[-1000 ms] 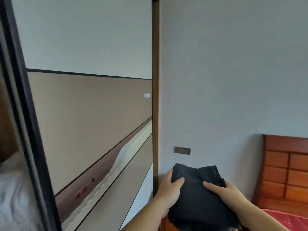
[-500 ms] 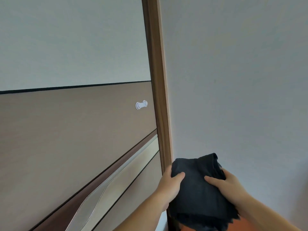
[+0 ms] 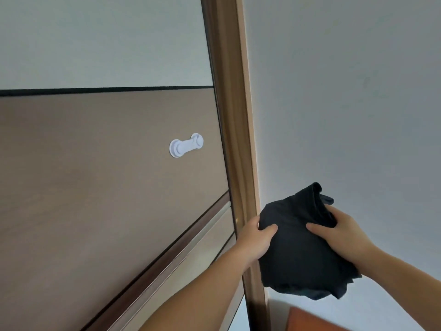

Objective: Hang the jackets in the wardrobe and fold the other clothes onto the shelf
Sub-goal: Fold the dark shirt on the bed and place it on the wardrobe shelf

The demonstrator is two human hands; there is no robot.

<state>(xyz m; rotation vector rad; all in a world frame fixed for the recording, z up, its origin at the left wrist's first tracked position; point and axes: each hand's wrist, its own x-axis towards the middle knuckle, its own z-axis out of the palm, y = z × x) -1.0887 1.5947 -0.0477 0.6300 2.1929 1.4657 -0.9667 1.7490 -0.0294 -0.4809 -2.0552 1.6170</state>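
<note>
A folded dark navy garment [image 3: 298,254] is held up in front of the grey wall, just right of the wardrobe's wooden frame post [image 3: 235,139]. My left hand [image 3: 256,240] grips its left edge, thumb on top. My right hand [image 3: 341,231] grips its upper right corner, thumb across the cloth. The wardrobe's sliding door [image 3: 107,187], brown with a pale upper panel, fills the left of the view and hides the shelves and rail.
A small white plastic handle [image 3: 186,145] sticks out of the door near its right edge. A grey wall [image 3: 346,91] covers the right side. A bit of orange-brown wood [image 3: 310,318] shows at the bottom right.
The view has swung right and up: the wardrobe's open gap and the bed headboard have left the frame. Both hands have kept their grip and lifted the garment slightly.
</note>
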